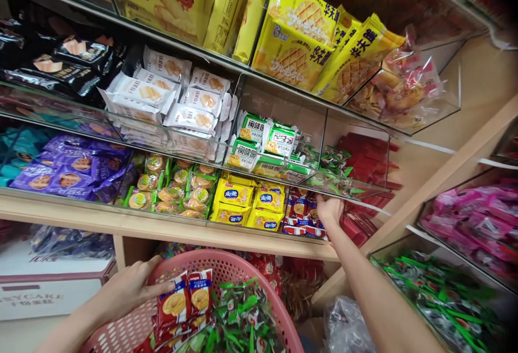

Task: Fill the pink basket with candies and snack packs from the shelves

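Note:
My left hand (140, 285) grips the rim of a pink perforated plastic basket (283, 315), its thumb inside by the red packets. Red-and-blue cookie packets (175, 303) stand in the basket on that side. Beside them lies a heap of small clear-wrapped sweets (246, 315) with green ends. My right hand (329, 210) reaches up to the lowest shelf, at the right end of a bin of matching red-and-blue packets (300, 204). The fingers of this hand are mostly hidden at the bin, so what they hold cannot be made out.
Left of the red packets sit yellow packets (232, 194), round green-wrapped cakes (178, 185) and purple packets (70, 167). Clear dividers and a wooden shelf edge (170, 231) front the bins. Green-and-white packets (279, 140) lie above. A slanted wooden post (449, 164) stands right.

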### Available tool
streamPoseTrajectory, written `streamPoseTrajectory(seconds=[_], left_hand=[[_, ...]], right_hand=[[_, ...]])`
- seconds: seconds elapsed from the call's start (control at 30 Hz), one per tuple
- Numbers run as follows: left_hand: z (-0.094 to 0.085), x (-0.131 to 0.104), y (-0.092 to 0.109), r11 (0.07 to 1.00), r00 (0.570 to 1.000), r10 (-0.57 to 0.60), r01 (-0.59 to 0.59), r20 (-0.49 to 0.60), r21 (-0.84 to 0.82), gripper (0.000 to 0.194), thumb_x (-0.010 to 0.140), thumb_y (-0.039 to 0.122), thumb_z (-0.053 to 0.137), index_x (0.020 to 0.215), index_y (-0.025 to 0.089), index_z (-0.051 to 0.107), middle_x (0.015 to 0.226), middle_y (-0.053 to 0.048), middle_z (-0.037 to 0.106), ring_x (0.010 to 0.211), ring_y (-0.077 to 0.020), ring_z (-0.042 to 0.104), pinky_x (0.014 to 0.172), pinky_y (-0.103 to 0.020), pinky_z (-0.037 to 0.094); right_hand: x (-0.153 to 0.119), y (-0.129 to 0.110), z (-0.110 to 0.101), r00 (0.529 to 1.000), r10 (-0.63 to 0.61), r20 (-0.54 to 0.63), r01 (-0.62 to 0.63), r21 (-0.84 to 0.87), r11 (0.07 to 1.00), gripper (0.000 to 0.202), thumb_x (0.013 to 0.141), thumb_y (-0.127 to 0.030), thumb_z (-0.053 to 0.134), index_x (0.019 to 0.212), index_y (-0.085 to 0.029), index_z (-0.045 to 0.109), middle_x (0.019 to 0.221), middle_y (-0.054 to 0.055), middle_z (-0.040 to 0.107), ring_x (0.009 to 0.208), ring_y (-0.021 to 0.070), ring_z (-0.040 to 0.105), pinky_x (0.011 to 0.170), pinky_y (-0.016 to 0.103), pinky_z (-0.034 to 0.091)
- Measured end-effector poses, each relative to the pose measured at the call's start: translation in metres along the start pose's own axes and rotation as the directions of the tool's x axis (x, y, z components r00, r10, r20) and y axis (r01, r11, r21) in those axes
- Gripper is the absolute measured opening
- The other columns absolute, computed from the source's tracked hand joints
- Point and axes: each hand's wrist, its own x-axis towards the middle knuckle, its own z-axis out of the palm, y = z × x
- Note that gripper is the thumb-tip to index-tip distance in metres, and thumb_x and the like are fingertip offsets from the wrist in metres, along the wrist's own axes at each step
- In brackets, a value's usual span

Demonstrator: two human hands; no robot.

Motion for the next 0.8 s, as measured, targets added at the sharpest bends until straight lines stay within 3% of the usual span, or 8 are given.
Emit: streamPoseTrajectory(seconds=[0.1,0.33,0.5,0.63,0.8], left_hand=[[0.001,0.0,-0.003,0.999,0.996,0.031,-0.029,0.086,-0.016,0.054,0.069,0.065,0.044,0.1,0.022,0.057,0.08,-0.006,0.067,0.078,-0.0245,0.063,0.065,-0.027,0.042],[-0.002,-0.001,0.001,1.0,0.991,-0.003,-0.001,0.134,0.028,0.068,0.072,0.067,0.04,0.113,0.014,0.051,0.086,-0.011,0.065,0.087,-0.0279,0.06,0.072,-0.033,0.042],[-0.005,-0.002,0.005,1.0,0.99,-0.006,0.002,0.144,0.026,0.065,0.072,0.066,0.039,0.111,0.015,0.051,0.091,-0.012,0.065,0.091,-0.0288,0.059,0.075,-0.034,0.041],[-0.008,-0.003,0.008,0.999,0.988,0.038,-0.043,0.153,0.031,0.059,0.074,0.066,0.037,0.101,0.017,0.053,0.083,-0.01,0.065,0.086,-0.0283,0.06,0.067,-0.031,0.041],[-0.011,-0.004,0.012,0.994,0.987,0.065,-0.077,0.147,0.073,0.058,0.076,0.066,0.033,0.099,0.016,0.053,0.081,-0.01,0.065,0.082,-0.0276,0.062,0.064,-0.03,0.041]], right_hand=[[0.006,-0.002,0.01,0.998,0.059,0.0,-0.059,-0.007,0.998,0.04,0.078,-0.032,0.044,0.099,-0.002,0.061,0.101,0.025,0.059,0.099,0.0349,0.051,0.081,0.04,0.038],[0.005,-0.009,0.023,0.986,0.166,-0.03,-0.166,0.012,0.986,0.045,0.075,-0.04,0.049,0.099,-0.003,0.059,0.113,0.026,0.051,0.109,0.0363,0.04,0.087,0.044,0.034],[0.0,-0.017,0.025,0.971,0.226,-0.073,-0.224,0.036,0.974,0.045,0.076,-0.041,0.047,0.104,-0.007,0.055,0.116,0.024,0.047,0.108,0.0362,0.038,0.087,0.047,0.032],[-0.004,-0.017,0.024,0.982,0.175,-0.066,-0.173,0.036,0.984,0.049,0.08,-0.04,0.041,0.111,-0.004,0.05,0.119,0.026,0.043,0.108,0.0373,0.038,0.087,0.049,0.032],[-0.013,-0.012,0.014,0.999,0.024,-0.028,-0.024,0.021,1.0,0.053,0.078,-0.036,0.049,0.117,0.0,0.045,0.117,0.025,0.047,0.107,0.0331,0.042,0.089,0.04,0.035]])
